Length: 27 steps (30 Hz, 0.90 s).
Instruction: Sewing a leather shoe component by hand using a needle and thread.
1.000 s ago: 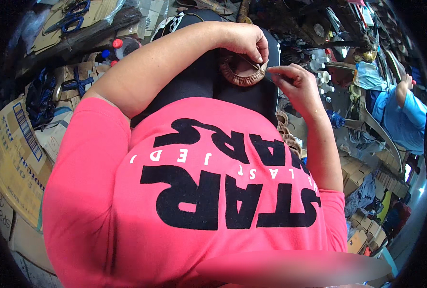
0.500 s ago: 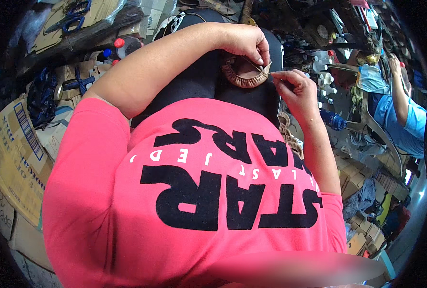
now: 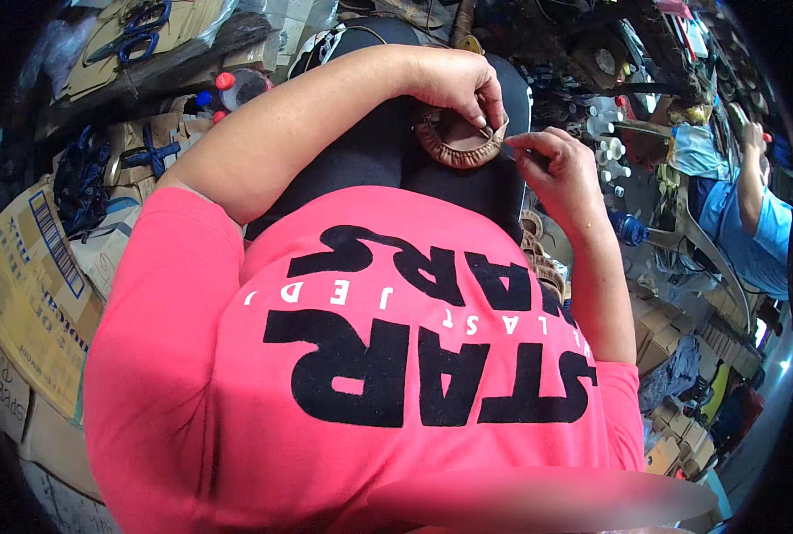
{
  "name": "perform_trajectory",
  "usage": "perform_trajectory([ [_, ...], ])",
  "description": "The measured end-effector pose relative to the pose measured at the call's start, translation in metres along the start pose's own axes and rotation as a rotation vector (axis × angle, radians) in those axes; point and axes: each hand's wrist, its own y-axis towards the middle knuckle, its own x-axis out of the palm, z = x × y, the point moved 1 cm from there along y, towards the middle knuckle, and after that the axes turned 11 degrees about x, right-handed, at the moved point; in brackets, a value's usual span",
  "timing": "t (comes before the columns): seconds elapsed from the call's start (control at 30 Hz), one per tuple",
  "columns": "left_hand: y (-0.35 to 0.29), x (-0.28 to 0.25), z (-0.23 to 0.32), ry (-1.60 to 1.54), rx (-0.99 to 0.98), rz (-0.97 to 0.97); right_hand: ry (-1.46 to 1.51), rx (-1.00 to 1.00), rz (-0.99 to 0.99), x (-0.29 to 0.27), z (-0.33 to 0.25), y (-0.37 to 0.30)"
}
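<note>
A brown, curved piece with a gathered rim, like a shoe upper, rests over my dark-trousered thighs. My left hand reaches across from the left and pinches its right end between thumb and fingers. Just right of that end is my right hand, with thumb and forefinger pressed together. Whatever sits in that pinch is too small to make out. More brown gathered pieces lie beside my right forearm, partly hidden by my shirt.
To the right, several capped bottles stand near a blue bottle. Another person in a blue shirt works at the far right. Cardboard leans on the left; blue-handled scissors lie at the upper left.
Both hands keep nearly the same positions at the right end of the shoe upper. My right hand has shifted very slightly to the right. The view has moved a little.
</note>
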Motion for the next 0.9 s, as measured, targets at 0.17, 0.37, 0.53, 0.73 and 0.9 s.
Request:
perform_trajectory([
  [0.17, 0.0, 0.0, -0.001, -0.025, 0.012, 0.0, -0.052, -0.007, 0.058, 0.003, -0.004, -0.005],
  [0.37, 0.001, 0.001, -0.001, -0.01, 0.026, 0.007, -0.048, -0.039, 0.027, 0.002, -0.004, 0.0],
  [0.53, 0.004, 0.001, 0.0, 0.01, 0.025, -0.007, 0.075, 0.011, -0.162, -0.001, 0.022, 0.023],
  [0.73, 0.005, 0.002, -0.001, 0.003, 0.019, 0.008, 0.495, -0.009, -0.467, 0.007, 0.053, 0.043],
  [0.9, 0.003, 0.004, -0.002, 0.029, 0.027, 0.021, 0.431, -0.016, -0.454, 0.011, 0.059, 0.047],
])
